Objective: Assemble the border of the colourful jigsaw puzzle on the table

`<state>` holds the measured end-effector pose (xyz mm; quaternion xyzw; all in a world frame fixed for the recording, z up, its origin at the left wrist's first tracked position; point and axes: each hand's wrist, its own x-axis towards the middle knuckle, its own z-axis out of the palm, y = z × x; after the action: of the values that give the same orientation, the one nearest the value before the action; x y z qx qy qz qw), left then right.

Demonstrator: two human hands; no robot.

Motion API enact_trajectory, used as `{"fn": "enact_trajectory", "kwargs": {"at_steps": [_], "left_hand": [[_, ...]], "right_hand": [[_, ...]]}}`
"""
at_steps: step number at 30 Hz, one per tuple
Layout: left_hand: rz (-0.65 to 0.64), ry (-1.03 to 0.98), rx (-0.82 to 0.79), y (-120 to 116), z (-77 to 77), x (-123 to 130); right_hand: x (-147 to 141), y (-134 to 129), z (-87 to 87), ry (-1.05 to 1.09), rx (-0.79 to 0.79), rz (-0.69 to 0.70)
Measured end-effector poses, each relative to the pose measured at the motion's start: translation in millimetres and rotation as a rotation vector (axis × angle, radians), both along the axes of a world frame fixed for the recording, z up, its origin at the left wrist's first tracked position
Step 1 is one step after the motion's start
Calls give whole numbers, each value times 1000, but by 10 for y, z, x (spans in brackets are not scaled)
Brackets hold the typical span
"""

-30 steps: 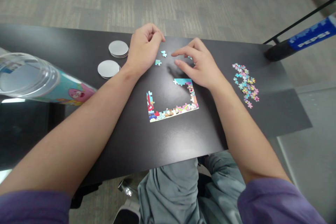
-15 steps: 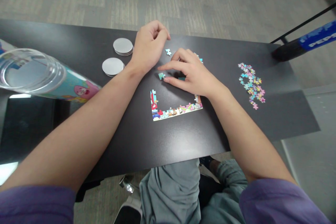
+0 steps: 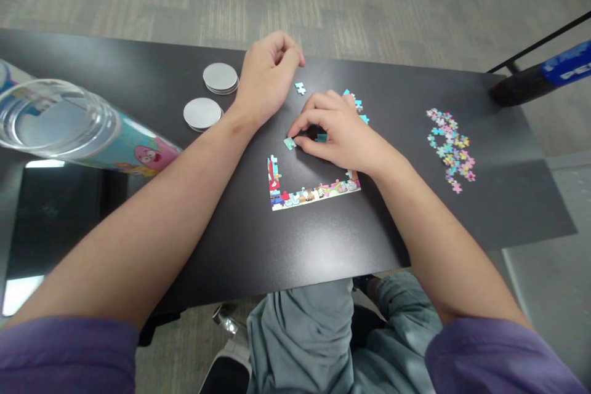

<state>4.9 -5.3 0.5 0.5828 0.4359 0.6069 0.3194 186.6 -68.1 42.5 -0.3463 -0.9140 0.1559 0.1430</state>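
Observation:
Low over the table my right hand (image 3: 335,126) has its thumb and forefinger closed at the edge of a small blue-green jigsaw piece (image 3: 289,143). Below it lies a joined puzzle border (image 3: 307,195), an L-shaped run of colourful pieces along the left and near sides. More blue pieces (image 3: 355,101) show past the right hand, which partly covers them. My left hand (image 3: 272,71) rests at the far side, fingers curled in, with nothing visible in them. A single loose jigsaw piece (image 3: 300,88) lies beside it.
A heap of loose jigsaw pieces (image 3: 451,149) lies to the right. Two stacks of white discs (image 3: 220,77) sit left of the left hand. A clear-topped cartoon tube (image 3: 124,141) and a black tablet-like object (image 3: 50,221) are at left. A blue-labelled bottle (image 3: 540,77) is at right.
My right forefinger has come down toward the thumb at the blue-green jigsaw piece, and the piece has turned slightly. The left hand stays curled in place. The whole view has shifted a little.

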Motion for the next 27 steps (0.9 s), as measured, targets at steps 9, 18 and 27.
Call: {"fn": "enact_trajectory", "kwargs": {"at_steps": [9,18,27], "left_hand": [[-20,14,-17,-45,36,-5],[29,-9,-28,-5,13,31],[8,35,-8,-26,35,1]], "right_hand": [[-13,-38,43,10,-60,5],[-253,-163,35,234,-357,-9],[-235,-126,-14,150,-308,-26]]}}
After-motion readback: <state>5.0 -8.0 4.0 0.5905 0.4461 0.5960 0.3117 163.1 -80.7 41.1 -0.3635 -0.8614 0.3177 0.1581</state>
